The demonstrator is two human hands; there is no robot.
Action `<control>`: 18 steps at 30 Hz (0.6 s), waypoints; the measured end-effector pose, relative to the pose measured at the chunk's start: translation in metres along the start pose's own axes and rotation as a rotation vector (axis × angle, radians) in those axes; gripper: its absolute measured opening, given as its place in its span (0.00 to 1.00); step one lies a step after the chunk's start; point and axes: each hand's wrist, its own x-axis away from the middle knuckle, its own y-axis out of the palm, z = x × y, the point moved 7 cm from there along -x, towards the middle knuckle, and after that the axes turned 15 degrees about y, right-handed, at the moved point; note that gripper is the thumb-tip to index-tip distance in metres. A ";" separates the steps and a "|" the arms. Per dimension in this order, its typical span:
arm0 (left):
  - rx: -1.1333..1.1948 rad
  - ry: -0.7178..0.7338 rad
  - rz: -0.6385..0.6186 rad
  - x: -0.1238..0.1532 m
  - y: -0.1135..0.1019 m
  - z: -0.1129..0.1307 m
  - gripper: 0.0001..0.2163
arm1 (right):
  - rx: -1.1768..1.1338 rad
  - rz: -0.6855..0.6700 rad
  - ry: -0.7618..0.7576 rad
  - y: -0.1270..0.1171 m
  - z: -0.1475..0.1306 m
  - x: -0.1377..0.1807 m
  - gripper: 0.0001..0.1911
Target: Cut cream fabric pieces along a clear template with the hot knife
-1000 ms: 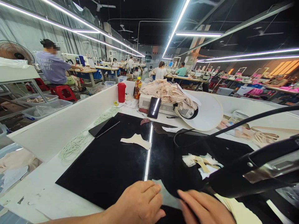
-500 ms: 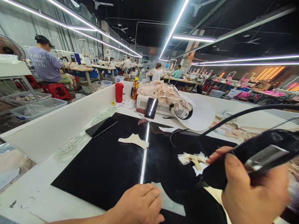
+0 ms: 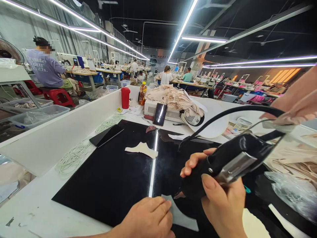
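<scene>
Apparently aligning, your left hand (image 3: 151,216) pinned grey cloth (image 3: 182,217) and your right hand (image 3: 225,205) gripped a black tool (image 3: 220,158), needing steadiness next.

Bare left hand (image 3: 148,216), rounded knuckles (image 3: 158,204), bare left forearm (image 3: 105,234), bare right hand (image 3: 226,206)

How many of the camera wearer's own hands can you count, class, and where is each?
2. The left hand lies over one end of the grey piece; the right hand grips the black handheld tool. Neither is fully hidden.
</scene>
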 end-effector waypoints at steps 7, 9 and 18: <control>-0.002 0.005 0.036 -0.004 -0.004 -0.001 0.15 | -0.058 0.044 -0.072 0.001 0.013 0.003 0.16; 0.008 0.011 -0.011 -0.001 0.000 0.001 0.13 | -0.041 0.058 -0.074 -0.001 0.017 0.003 0.16; 0.012 0.017 -0.019 0.002 0.000 0.001 0.13 | -0.027 0.092 -0.077 -0.003 0.019 0.003 0.15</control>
